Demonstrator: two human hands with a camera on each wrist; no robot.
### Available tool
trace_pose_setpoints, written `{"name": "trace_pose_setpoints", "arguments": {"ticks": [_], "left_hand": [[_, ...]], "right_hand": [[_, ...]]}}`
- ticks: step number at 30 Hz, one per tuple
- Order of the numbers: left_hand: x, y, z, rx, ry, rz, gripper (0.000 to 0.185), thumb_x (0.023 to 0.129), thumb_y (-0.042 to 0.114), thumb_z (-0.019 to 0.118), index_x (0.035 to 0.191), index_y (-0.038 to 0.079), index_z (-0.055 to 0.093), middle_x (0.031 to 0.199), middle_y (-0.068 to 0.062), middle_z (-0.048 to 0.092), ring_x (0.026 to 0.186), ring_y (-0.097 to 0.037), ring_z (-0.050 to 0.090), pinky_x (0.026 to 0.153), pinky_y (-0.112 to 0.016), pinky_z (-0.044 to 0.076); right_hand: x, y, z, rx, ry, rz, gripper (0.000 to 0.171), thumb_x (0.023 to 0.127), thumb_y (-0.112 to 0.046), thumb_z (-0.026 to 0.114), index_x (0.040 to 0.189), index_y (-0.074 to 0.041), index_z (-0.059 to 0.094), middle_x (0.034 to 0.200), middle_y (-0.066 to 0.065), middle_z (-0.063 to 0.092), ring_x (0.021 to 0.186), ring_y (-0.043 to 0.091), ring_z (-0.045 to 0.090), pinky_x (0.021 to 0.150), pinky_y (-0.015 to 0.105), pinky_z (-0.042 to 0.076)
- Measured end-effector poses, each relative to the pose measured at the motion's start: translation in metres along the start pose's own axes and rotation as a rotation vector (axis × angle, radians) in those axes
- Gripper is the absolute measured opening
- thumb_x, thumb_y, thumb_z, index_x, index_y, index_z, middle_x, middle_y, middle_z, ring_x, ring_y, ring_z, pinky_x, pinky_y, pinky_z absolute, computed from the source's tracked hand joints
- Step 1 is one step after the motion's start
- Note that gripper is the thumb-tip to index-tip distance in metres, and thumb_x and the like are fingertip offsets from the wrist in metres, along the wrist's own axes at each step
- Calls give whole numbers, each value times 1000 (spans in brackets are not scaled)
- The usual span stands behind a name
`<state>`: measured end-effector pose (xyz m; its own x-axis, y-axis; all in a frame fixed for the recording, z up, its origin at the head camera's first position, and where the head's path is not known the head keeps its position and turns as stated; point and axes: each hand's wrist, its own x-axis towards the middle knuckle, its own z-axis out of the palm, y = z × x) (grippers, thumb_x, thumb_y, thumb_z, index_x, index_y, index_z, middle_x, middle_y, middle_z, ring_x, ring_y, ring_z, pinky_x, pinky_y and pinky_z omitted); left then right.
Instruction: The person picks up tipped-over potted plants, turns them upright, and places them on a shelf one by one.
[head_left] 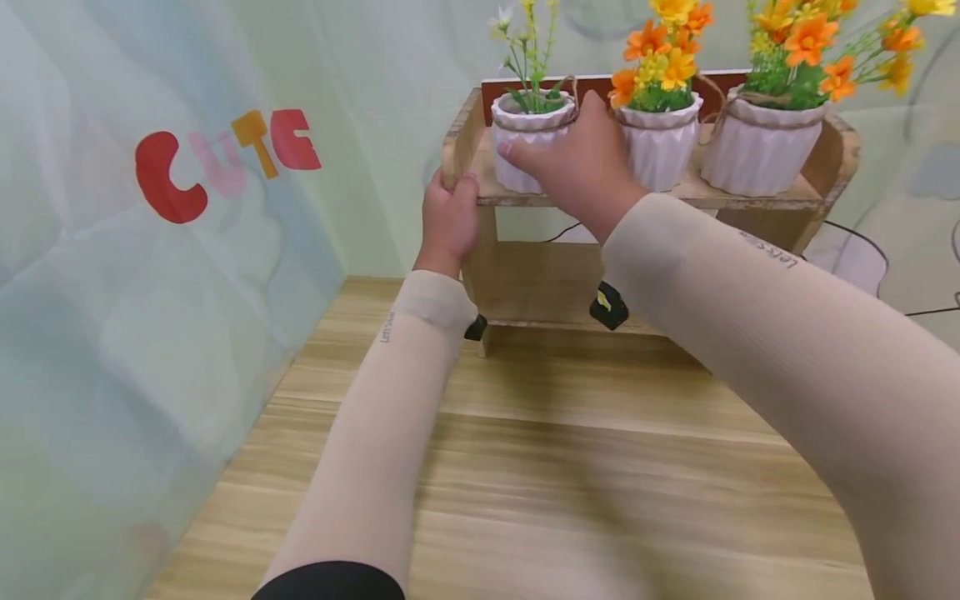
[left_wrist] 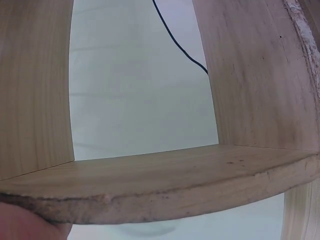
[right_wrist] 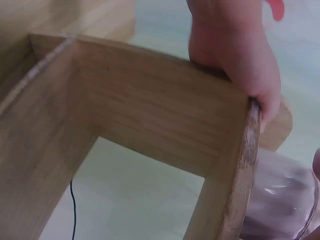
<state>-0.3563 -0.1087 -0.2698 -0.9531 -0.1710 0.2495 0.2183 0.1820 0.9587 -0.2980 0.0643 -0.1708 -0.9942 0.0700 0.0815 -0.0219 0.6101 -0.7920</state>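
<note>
My right hand (head_left: pixel 588 167) grips a white ribbed flowerpot (head_left: pixel 525 132) at the left end of a small wooden shelf's top board (head_left: pixel 517 200). Twine circles the pot, and thin green stems with small white and yellow blooms rise from it. Its thumb lies across the pot's front; the other fingers are mostly hidden. My left hand (head_left: pixel 450 218) holds the shelf's left side at the top front corner. In the right wrist view the left hand (right_wrist: pixel 235 50) curls over the side panel (right_wrist: pixel 155 95), beside the pot (right_wrist: pixel 280 195). The left wrist view shows a curved wooden edge (left_wrist: pixel 200 197).
Two more white pots share the top board: a middle pot (head_left: pixel 660 150) and a right pot (head_left: pixel 765 150), both with orange and yellow flowers. A wood-grain table (head_left: pixel 525 467) lies underneath. A black cable (head_left: pixel 862 237) runs behind the shelf. Coloured letters (head_left: pixel 172 179) mark the left wall.
</note>
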Motion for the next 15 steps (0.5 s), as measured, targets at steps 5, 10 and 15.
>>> {"name": "trace_pose_setpoints", "arguments": {"ticks": [5,10,15], "left_hand": [[1,2,1,15,0,-13,53,107,35,48,154,9,48,146,-9,58,127,-16,55,116,-33,42],[1,2,0,12,-1,-14,52,108,35,47,152,9,49,145,-9,58,125,-16,54,115,-33,42],[1,1,1,2,-14,-18,55,107,36,47,155,9,46,148,-9,56,128,-17,53,116,-34,41]], "right_hand": [[-17,17,-4,-75,-48,-74,124,87,-66,75,171,-16,-2,177,-1,15,159,16,25,126,34,28],[-37,40,-9,-106,-44,-218,116,88,-59,79,171,-15,10,172,6,32,155,22,34,126,39,29],[-60,75,-23,-207,-14,-383,112,88,-55,81,169,-9,19,173,8,28,159,27,28,127,48,27]]}}
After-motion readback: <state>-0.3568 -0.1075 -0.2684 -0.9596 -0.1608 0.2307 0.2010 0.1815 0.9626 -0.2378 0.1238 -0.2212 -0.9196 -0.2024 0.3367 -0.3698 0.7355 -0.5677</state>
